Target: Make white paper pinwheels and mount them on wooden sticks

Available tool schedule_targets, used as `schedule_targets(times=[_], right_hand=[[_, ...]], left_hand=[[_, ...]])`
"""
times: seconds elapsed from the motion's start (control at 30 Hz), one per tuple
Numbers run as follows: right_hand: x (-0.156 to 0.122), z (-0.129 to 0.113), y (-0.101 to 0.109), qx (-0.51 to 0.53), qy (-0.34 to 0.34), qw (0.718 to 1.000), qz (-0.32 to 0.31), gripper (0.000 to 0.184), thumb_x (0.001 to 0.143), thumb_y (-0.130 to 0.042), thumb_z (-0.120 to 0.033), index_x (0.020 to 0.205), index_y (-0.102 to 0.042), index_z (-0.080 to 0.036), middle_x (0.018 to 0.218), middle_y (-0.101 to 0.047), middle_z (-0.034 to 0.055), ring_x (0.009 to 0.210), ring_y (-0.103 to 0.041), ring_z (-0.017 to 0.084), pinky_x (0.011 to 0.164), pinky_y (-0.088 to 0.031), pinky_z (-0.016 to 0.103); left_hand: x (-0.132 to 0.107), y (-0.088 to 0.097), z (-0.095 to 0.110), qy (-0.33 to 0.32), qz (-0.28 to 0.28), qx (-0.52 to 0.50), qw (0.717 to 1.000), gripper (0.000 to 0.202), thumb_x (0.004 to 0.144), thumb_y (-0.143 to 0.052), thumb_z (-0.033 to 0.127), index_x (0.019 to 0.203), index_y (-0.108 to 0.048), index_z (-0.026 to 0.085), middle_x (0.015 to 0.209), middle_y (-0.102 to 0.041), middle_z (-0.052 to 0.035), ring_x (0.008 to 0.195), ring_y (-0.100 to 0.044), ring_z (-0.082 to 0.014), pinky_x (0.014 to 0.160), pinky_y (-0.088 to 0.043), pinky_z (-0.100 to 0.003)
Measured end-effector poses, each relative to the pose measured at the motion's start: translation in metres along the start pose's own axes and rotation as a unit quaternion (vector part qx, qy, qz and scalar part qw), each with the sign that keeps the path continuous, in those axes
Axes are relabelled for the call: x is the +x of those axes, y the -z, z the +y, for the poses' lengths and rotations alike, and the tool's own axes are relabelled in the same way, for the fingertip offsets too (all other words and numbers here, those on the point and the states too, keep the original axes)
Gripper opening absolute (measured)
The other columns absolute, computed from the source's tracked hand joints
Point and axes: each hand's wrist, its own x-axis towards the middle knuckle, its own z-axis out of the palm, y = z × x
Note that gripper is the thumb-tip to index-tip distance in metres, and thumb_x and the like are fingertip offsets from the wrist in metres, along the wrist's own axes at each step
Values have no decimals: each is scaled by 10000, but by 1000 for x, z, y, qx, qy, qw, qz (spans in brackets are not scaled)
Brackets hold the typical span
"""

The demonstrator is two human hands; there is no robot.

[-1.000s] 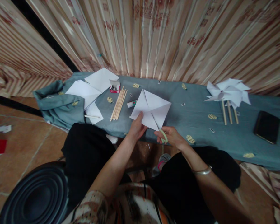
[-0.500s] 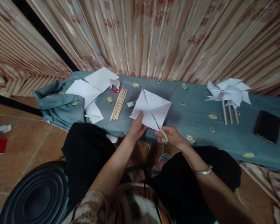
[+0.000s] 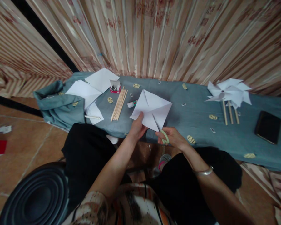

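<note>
My left hand pinches the lower left edge of a square sheet of white paper, thumb on top and fingers beneath. Crease lines cross the sheet, and a slit runs in from its top corner. My right hand is closed around the pale green handles of a pair of scissors. Their blades lie at the sheet's bottom corner, pointing up and left toward its middle. A glue stick lies just left of the paper, partly hidden by it.
Wooden sticks and a small red box of metal pins lie to the left, near white paper sheets. Paper pinwheels on sticks and a black notebook-like object rest at right. A black stool stands lower left.
The scissors' handles have shifted slightly, and the blades look a little further apart at the paper's corner. Paper and left hand keep their place.
</note>
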Motion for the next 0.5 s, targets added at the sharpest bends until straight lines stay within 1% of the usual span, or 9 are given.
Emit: schedule_targets(times=[0.13, 0.23, 0.3, 0.4, 0.5], right_hand=[[-7, -6, 6, -15, -14, 999, -43, 434, 687, -686, -583, 632, -619, -157, 591, -658, 31, 516, -563, 109, 443, -405, 197], [-16, -10, 15, -22, -33, 996, -76, 402, 680, -707, -554, 643, -622, -162, 590, -653, 12, 515, -555, 106, 458, -401, 201], [-23, -11, 23, -14, -40, 995, -89, 401, 667, -721, -554, 668, -628, -164, 588, -650, 3, 510, -549, 105, 473, -400, 210], [-34, -13, 38, -8, -38, 995, -88, 429, 637, -742, -570, 722, -643, -162, 581, -640, -2, 524, -550, 113, 506, -409, 227], [-41, -14, 52, -9, -32, 997, -65, 455, 633, -748, -581, 769, -654, -156, 589, -634, 3, 529, -533, 107, 515, -400, 229]], left_hand=[[-1, -2, 3, 10, 14, -2, 1000, 257, 872, -600, 232, 1123, -611, 175, 1056, -721, -83, 1021, -669, -216, 930, -531, -351], [0, -4, 9, 15, 30, -11, 999, 221, 888, -566, 196, 1102, -614, 184, 1042, -722, -71, 1027, -665, -204, 919, -539, -335], [1, -3, 15, 14, 25, -15, 999, 229, 888, -564, 185, 1113, -606, 189, 1048, -717, -62, 1009, -669, -197, 913, -544, -347], [2, -1, 24, 12, 31, -12, 999, 230, 888, -566, 172, 1115, -603, 183, 993, -722, -49, 944, -684, -177, 898, -552, -345], [2, 2, 33, 11, 65, -1, 998, 184, 902, -538, 151, 1066, -620, 164, 868, -728, -38, 858, -698, -151, 874, -556, -282]])
